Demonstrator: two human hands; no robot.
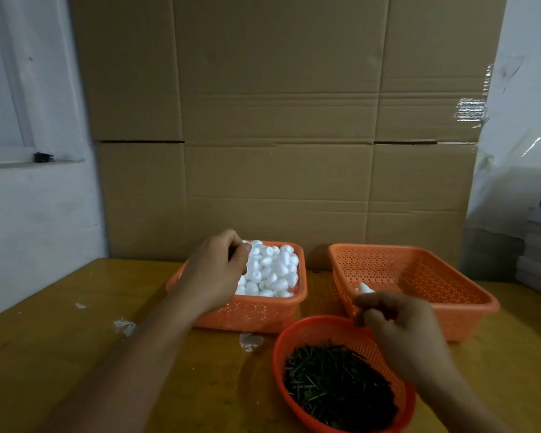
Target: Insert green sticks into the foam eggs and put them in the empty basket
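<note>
Foam eggs [270,270] filled the orange basket [253,314] at about eleven o'clock on the bench [75,354], where the left hand [222,264] reached in, its fingers curled among them; whether they gripped one was unclear. At five o'clock, green sticks [334,389] lay in a round red basket [297,332]. The right hand [400,329] hovered over its rim, fingers bent, grasp unclear. At two o'clock, the second orange basket [444,276] held one egg [364,288].

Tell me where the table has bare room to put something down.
Bare table lies left of the egg basket, apart from small white scraps. It is crowded on the right: egg basket, round stick basket and the far-right basket stand close together.
</note>
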